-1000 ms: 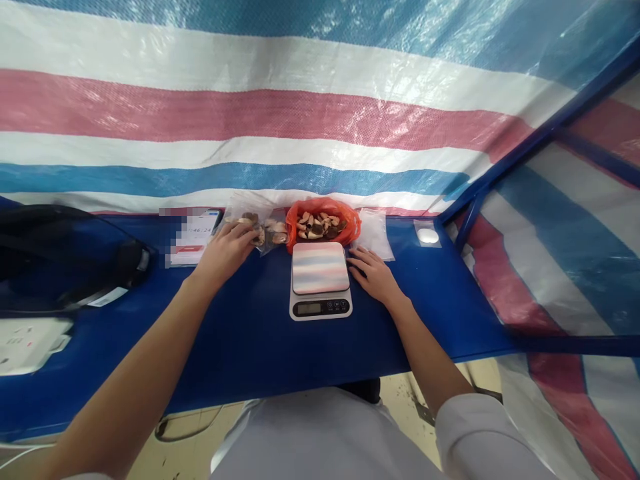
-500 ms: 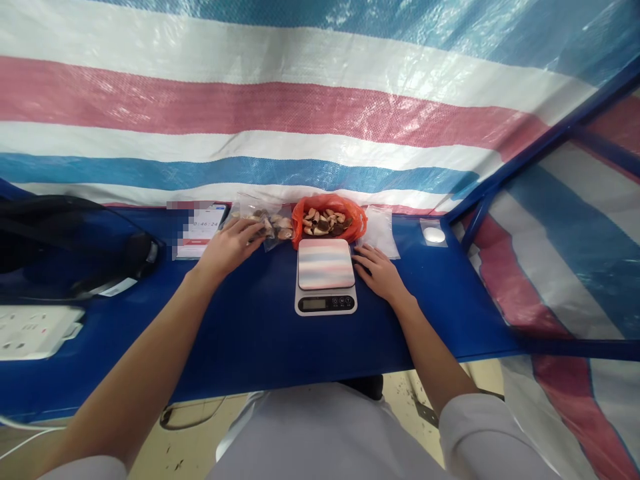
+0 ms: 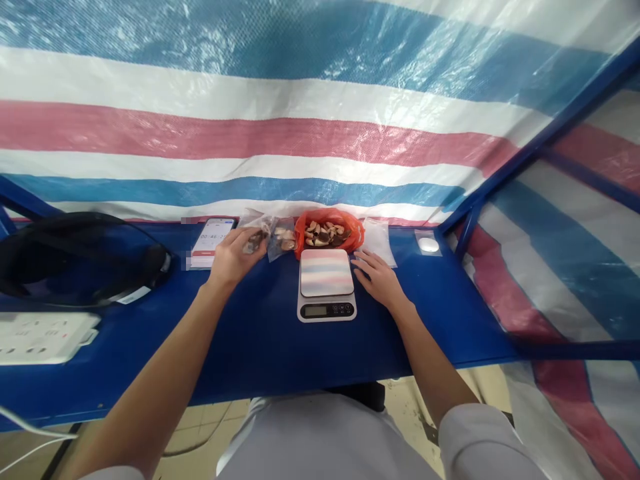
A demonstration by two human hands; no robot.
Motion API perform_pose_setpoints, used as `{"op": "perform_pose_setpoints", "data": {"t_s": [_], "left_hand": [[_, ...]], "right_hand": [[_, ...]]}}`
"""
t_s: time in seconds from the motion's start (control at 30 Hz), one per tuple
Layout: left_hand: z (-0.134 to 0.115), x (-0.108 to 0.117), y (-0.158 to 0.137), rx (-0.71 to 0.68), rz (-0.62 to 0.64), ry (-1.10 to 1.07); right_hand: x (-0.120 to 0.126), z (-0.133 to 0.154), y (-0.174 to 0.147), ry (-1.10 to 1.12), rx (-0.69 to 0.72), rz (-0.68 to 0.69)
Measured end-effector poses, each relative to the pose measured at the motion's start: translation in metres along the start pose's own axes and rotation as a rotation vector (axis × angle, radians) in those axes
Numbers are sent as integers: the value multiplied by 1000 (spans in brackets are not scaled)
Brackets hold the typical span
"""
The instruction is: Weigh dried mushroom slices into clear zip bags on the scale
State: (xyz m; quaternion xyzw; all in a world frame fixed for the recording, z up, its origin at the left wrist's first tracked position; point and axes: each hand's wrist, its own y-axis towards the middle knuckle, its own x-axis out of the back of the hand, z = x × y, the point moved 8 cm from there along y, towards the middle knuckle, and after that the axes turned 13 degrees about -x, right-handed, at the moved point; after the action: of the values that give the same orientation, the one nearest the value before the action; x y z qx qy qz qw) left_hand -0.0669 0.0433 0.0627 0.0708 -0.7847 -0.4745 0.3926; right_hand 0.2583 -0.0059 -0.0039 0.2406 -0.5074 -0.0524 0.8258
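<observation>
My left hand (image 3: 237,252) is closed round a clear zip bag (image 3: 257,240) with dark brown pieces inside; part of the bag is hidden by my fingers. A second clear bag (image 3: 283,239) with paler pieces lies just right of it. My right hand (image 3: 379,275) rests on the table, fingers stretched out, its fingertips at the right edge of the kitchen scale (image 3: 327,273). The scale's platform bears nothing, and its display looks blank. Behind the scale stands an open red plastic bag (image 3: 357,233) full of brown and cream shell-like pieces (image 3: 325,235).
White plastic bags (image 3: 380,241) lie behind my right hand. Farther right is a small packet with a white round item (image 3: 428,245). At left are a phone (image 3: 213,241) showing a timer, a black headset (image 3: 80,260) and a power strip (image 3: 47,338). A striped tarp hangs behind.
The fingers of my left hand have closed on the zip bag and gathered it up slightly, pulling it apart from the second bag. My right hand stays beside the scale. The view has shifted a little.
</observation>
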Motion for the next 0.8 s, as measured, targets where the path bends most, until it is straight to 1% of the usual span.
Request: {"op": "perform_pose_setpoints", "data": {"t_s": [0.1, 0.2, 0.3, 0.4, 0.47, 0.53, 0.6, 0.67, 0.73, 0.8], "left_hand": [[-11, 11, 2, 63, -91, -23], [-21, 12, -1, 186, -151, -120], [-31, 4, -6, 294, -191, -283], [-38, -12, -13, 390, -245, -480], [-39, -26, -18, 465, -290, -620], [-39, -41, -25, 542, -337, -754], [-38, -55, -33, 632, -380, -878], [-38, -67, -42, 725, -414, -984], [-39, -76, -49, 798, -429, -1061], [-40, -80, -54, 843, -430, -1106]], "right_hand": [[9, 14, 5, 33, 35, -50], [18, 29, 11, 74, 81, -88], [24, 43, 17, 118, 92, -99], [26, 53, 24, 222, 69, -79], [24, 54, 30, 334, 2, -63], [17, 49, 36, 468, -115, -58], [6, 40, 40, 620, -239, -53], [-10, 32, 42, 785, -352, -17], [-24, 27, 43, 925, -432, 22], [-32, 26, 42, 1017, -483, 32]]}}
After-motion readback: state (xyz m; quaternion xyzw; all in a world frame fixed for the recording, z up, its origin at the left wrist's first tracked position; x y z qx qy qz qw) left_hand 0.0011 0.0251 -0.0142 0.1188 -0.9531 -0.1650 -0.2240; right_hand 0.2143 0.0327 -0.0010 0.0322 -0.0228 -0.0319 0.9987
